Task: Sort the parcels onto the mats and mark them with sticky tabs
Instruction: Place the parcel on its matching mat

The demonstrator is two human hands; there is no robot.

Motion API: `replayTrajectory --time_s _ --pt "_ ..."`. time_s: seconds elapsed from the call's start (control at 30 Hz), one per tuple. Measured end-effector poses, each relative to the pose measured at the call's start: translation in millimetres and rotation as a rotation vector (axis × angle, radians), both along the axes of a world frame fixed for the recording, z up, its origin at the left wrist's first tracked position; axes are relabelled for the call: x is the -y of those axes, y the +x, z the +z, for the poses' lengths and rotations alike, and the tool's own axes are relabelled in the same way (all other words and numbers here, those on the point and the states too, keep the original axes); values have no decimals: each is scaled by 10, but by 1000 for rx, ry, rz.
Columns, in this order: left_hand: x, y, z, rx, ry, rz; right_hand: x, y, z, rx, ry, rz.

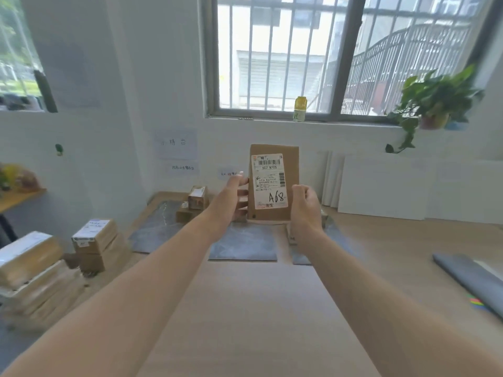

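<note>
The left hand (231, 197) and right hand (306, 210) grip a brown parcel (275, 183) upright by its edges above the middle grey mat (242, 246); read its label (269, 180), seemingly A68, fully before lowering it flat onto the matching mat.

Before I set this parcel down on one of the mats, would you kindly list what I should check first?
1. Grip: left hand and right hand both hold the parcel upright by its sides: ok.
2. Label faces the camera, "A68" legible: ok.
3. Which mat matches: wall notes too blurred: cannot tell.
4. Middle mat has bare room at its near end: ok.
5. Sticky tabs lie near the right edge of the table: ok.
</note>
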State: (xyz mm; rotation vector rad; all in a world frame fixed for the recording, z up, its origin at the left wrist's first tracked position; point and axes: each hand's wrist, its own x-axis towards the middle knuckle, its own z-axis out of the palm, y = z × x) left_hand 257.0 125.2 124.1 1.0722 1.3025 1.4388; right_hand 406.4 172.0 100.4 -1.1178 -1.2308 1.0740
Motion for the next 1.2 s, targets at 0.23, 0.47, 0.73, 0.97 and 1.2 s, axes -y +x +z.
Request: replayTrajectory --time_s 0.23,0.47,0.73,0.97,1.2 --pt "-178 270 -151 -7 -11 0 -182 315 -151 -26 -23 25" --pt "-507 187 -385 2 -88 17 -407 268 -405 -31 -93 10" --pt "-877 109 -987 54 -242 20 -700 214 -978 6 -230 -46" --pt "-1015 99 -1758 113 -408 -18 -778 225 -1711 103 -363 -72" --pt "-903 32 -2707 167 -614 3 -616 166 -2660 215 -559 -30"
